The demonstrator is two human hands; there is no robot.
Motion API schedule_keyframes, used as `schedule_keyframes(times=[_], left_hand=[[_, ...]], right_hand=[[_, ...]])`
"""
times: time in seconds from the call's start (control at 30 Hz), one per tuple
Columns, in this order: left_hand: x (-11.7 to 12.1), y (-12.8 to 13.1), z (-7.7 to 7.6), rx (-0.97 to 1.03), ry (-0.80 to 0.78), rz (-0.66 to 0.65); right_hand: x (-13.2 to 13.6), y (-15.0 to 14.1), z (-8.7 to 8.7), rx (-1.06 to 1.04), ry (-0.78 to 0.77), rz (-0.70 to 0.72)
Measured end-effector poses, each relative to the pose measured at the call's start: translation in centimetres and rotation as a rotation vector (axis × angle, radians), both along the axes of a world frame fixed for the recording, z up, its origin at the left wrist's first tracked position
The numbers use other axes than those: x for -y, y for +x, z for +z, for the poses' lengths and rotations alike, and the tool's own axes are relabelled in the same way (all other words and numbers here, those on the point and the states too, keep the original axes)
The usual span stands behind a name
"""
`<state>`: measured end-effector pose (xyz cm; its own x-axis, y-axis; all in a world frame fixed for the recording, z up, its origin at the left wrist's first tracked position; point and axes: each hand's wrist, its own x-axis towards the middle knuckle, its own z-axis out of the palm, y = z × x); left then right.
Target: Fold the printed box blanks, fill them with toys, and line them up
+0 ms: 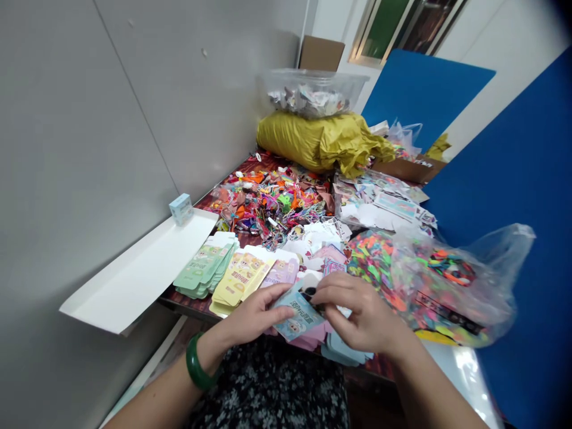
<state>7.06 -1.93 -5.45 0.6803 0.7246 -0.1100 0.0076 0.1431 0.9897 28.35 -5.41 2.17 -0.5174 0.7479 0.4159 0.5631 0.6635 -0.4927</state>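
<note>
My left hand is closed on a light blue printed paper box, thumb on its front face. Its mouth tilts up toward my right hand, whose fingers are pinched together at the opening. A small dark item shows in the mouth, close to those fingertips; its kind and whether the fingers grip it are unclear. Flattened printed boxes lie around my hands: green ones, yellow ones and purple ones. Pink ones and more light blue ones lie beneath the hands.
Behind the boxes spreads a heap of colourful small trinkets. Clear bags of neon bands lie at the right. A white tray at the left carries a small blue box. A yellow sack supports a clear bin.
</note>
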Motion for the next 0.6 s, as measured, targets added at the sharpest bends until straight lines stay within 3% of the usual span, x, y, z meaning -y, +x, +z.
schedule_keyframes(times=[0.13, 0.2, 0.27, 0.33, 0.43, 0.53, 0.6], left_hand=[[0.0, 0.2, 0.0, -0.011, -0.01, 0.018], [0.0, 0.1, 0.0, -0.015, -0.085, 0.049], [0.0, -0.2, 0.0, -0.029, -0.161, 0.085], [-0.1, -0.5, 0.1, -0.037, -0.236, 0.113], [-0.3, -0.9, 0.1, -0.016, -0.313, 0.138], [-0.4, -0.8, -0.1, -0.034, -0.332, 0.156], [-0.4, -0.5, -0.4, -0.073, -0.337, 0.15]], right_hand=[[0.5, -0.9, 0.2, -0.01, -0.062, 0.021], [0.4, -0.1, 0.5, -0.082, -0.024, -0.091], [-0.2, 2.4, 0.9, -0.109, 0.037, -0.368], [-1.1, 6.5, 1.1, -0.044, 0.061, -0.773], [-2.4, 14.0, 0.7, 0.223, -0.155, -1.333], [-2.9, 19.9, -0.7, 0.263, -0.306, -1.415], [-2.9, 21.9, -1.8, 0.237, -0.329, -1.389]])
